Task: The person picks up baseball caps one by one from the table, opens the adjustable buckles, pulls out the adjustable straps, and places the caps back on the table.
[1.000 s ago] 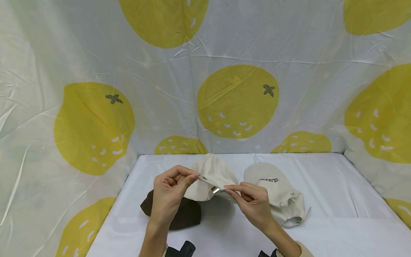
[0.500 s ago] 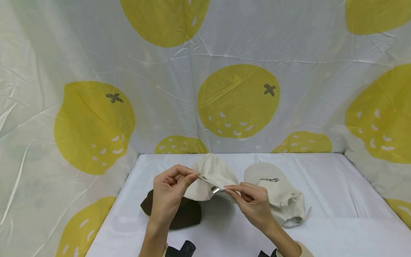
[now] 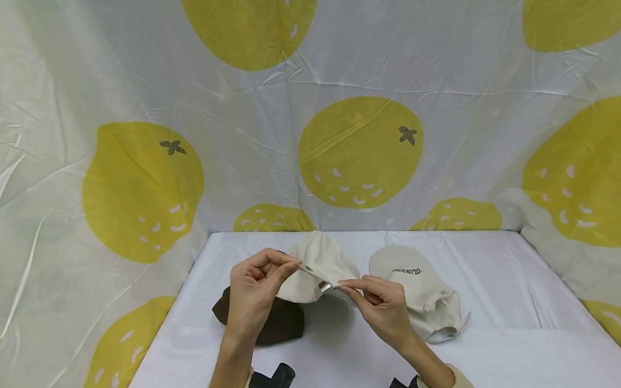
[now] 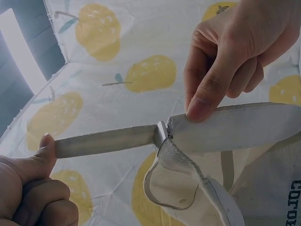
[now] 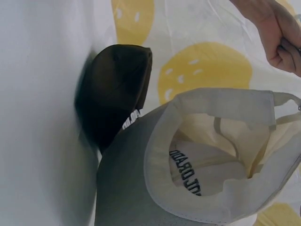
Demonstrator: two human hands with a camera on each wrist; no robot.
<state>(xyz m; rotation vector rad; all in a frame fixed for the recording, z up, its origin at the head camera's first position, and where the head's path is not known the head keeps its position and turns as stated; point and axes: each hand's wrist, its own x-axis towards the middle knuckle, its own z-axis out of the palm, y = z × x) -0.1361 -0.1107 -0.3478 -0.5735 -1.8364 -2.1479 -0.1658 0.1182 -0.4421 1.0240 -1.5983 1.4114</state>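
Note:
In the head view a cream baseball cap (image 3: 326, 256) is held up above the table, its back strap (image 4: 106, 141) stretched between both hands. My left hand (image 3: 257, 291) pinches the strap's free end between thumb and fingers. My right hand (image 3: 380, 304) pinches the cap's rear edge beside the metal buckle (image 4: 162, 132), through which the strap runs. The right wrist view looks into the hollow of the cap (image 5: 162, 174), where dark lettering shows reversed.
A dark brown cap (image 3: 281, 323) lies on the white-covered table (image 3: 524, 355) behind the left forearm. Another cream cap (image 3: 419, 285) with dark lettering lies to the right. A lemon-print curtain (image 3: 461, 145) surrounds the table at the back and sides.

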